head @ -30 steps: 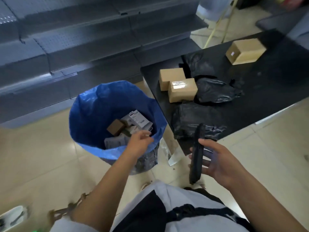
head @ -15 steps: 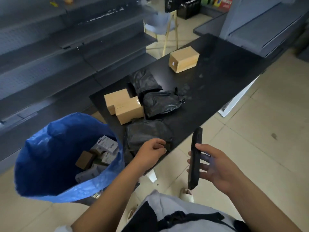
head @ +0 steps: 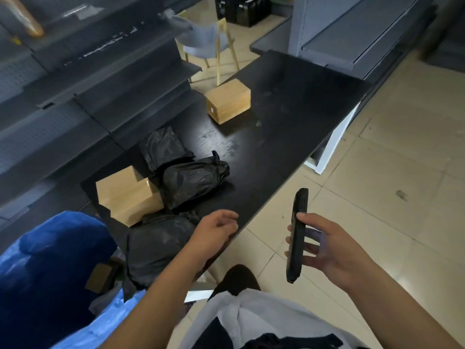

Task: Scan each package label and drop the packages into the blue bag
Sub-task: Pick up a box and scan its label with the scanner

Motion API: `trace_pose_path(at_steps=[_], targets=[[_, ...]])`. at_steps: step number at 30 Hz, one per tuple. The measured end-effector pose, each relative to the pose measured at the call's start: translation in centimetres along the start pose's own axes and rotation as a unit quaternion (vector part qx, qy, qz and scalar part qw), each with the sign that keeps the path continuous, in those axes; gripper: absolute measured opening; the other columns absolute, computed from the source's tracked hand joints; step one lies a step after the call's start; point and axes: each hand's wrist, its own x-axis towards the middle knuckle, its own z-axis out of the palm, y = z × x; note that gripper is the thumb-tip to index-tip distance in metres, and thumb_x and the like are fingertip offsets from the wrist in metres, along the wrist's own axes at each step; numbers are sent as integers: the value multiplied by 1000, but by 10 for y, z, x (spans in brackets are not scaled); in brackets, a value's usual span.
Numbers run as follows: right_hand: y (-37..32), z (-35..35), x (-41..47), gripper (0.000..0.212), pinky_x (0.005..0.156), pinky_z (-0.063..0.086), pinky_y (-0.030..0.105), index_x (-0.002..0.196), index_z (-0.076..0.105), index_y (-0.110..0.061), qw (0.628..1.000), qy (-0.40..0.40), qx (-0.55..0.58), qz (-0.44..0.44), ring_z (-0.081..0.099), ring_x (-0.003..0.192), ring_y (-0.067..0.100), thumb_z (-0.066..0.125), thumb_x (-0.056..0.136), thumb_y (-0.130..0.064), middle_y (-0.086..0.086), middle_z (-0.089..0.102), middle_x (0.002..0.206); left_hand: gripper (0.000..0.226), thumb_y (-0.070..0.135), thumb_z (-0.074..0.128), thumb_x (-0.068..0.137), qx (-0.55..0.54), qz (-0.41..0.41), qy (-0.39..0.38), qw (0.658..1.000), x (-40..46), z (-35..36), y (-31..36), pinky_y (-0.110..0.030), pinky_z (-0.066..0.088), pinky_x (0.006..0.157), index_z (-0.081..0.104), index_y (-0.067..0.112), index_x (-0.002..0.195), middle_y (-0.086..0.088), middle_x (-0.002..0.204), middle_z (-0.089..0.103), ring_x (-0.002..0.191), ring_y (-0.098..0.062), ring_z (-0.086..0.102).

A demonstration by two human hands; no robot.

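A person stands at the near end of a black worktop (head: 289, 127), the right hand (head: 334, 250) wrapped around a dark handheld scanner (head: 297, 235) held upright off the worktop's near edge. The left hand (head: 214, 233) hovers, fingers loosely curled and holding nothing, just above the near corner beside a black plastic-wrapped package (head: 158, 245). Two more black packages (head: 191, 180) and two stacked cardboard boxes (head: 128, 197) crowd the left edge; a single cardboard box (head: 227, 100) sits alone toward the far end. The blue bag (head: 50, 273) stands on the floor at the near left corner, already holding parcels. The slick wrapping could slip from a one-handed lift, and no label is visible on the nearest package, so a scan may fail until it is turned.
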Motion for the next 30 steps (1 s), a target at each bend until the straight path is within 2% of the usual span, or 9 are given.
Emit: trace_pose_path(at_steps=[5,8,11,13,16,22,25,28,30], targets=[[-41,-8,35,38,82,61,51,111,69,-10,1000,14,9,-1,67,90,32,77,79,-29,16,67,111,16,11,68,94,40,19,44,998,85,-6,52,-36,54,90,72,24,103,-5,104,72,98,-25,68],[-78,-9,63,46,83,60,51,109,70,-9,1000,23,-5,-5,67,93,33,79,70,-32,16,68,112,22,14,69,93,78,46,67,994,153,-10,92,-32,51,92,68,23,113,-3,111,69,104,-21,65],[-123,-7,94,42,91,57,56,107,70,-8,999,48,-25,-7,65,100,36,78,72,-30,17,67,114,44,23,71,92,141,65,60,986,232,-22,143,-41,53,98,59,23,134,3,125,60,111,-22,62],[-153,-4,116,51,98,53,62,108,70,-7,997,58,-40,-5,64,107,39,79,65,-33,17,67,116,61,30,75,87,170,77,56,981,289,-35,174,-44,52,102,53,21,142,1,135,54,118,-24,58],[-197,2,151,59,100,52,63,108,70,-6,995,86,-59,-1,63,108,40,80,59,-36,18,66,118,83,39,79,83,301,68,86,947,377,-49,216,-48,38,114,39,21,152,-9,155,37,140,-35,38],[-252,12,218,27,96,55,62,85,78,-10,994,87,-60,32,69,91,34,77,65,-30,15,72,102,117,53,81,77,452,45,40,890,509,-56,262,-56,14,123,3,27,161,-14,168,5,154,-40,4],[-269,21,241,16,90,58,57,74,76,-14,995,77,-58,39,70,81,29,77,66,-28,11,70,92,120,61,79,74,503,41,17,863,544,-56,276,-60,13,121,0,32,160,-16,167,5,153,-43,4],[-281,27,255,26,83,60,52,82,72,-11,994,72,-63,44,69,84,29,77,63,-28,11,67,90,119,61,80,72,515,34,-7,857,562,-59,281,-62,16,119,4,34,159,-19,165,13,151,-46,12],[-288,29,260,33,85,59,54,88,73,-9,994,72,-66,53,68,86,31,77,61,-29,12,67,90,115,59,79,73,514,40,-6,857,563,-58,283,-62,18,119,7,36,159,-20,164,18,149,-46,17]])
